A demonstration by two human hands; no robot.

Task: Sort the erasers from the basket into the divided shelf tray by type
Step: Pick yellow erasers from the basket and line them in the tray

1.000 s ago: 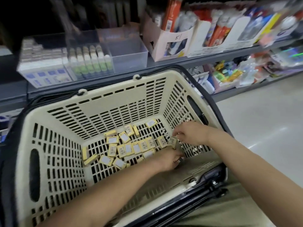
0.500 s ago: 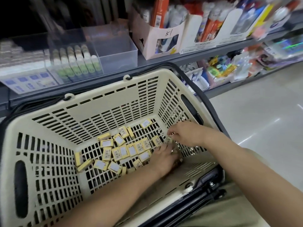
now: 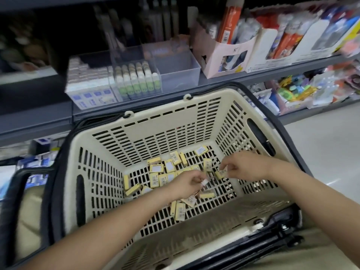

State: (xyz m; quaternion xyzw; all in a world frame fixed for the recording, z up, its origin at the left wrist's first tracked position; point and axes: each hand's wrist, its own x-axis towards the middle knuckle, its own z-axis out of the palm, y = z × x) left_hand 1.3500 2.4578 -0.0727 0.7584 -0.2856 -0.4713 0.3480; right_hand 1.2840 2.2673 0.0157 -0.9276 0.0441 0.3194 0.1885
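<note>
Erasers loose on basket floor; fingers of left hand and right hand each pinching one, probably gathering a type for far tray.

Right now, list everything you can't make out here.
Head view only:
- Erasers: labels too small and blurred; some hidden beneath the left hand and arm.
- White piece that hand pinches: too small to identify.
- Tray contents: motion-blurred.
- Basket near wall: cut off by bottom edge.

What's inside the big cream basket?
Many small yellow erasers lie scattered on the basket floor. The left hand and right hand each pinch one. Anything under the hands is hidden.
</note>
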